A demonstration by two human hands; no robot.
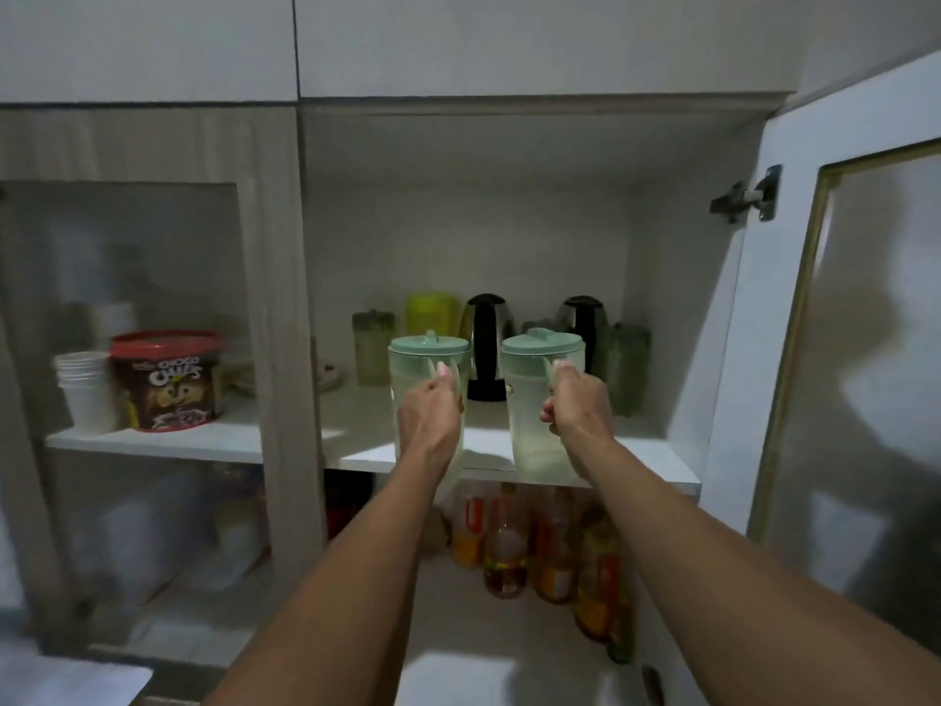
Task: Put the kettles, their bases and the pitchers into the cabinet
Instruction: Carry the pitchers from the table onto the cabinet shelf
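I hold two clear pitchers with pale green lids at the front edge of the open cabinet's upper shelf (657,458). My left hand (430,415) grips the handle of the left pitcher (417,356). My right hand (580,405) grips the handle of the right pitcher (527,400). Behind them on the shelf stand two steel kettles with black handles, one at centre (488,343) and one further right (580,318). Green containers sit at the back left (373,343), behind the centre (430,310) and at the right (624,366).
The cabinet door (840,349) hangs open at the right. Several bottles (550,547) fill the lower shelf. Behind the closed glass door at the left are a red-lidded cereal tub (168,382) and stacked white cups (86,389).
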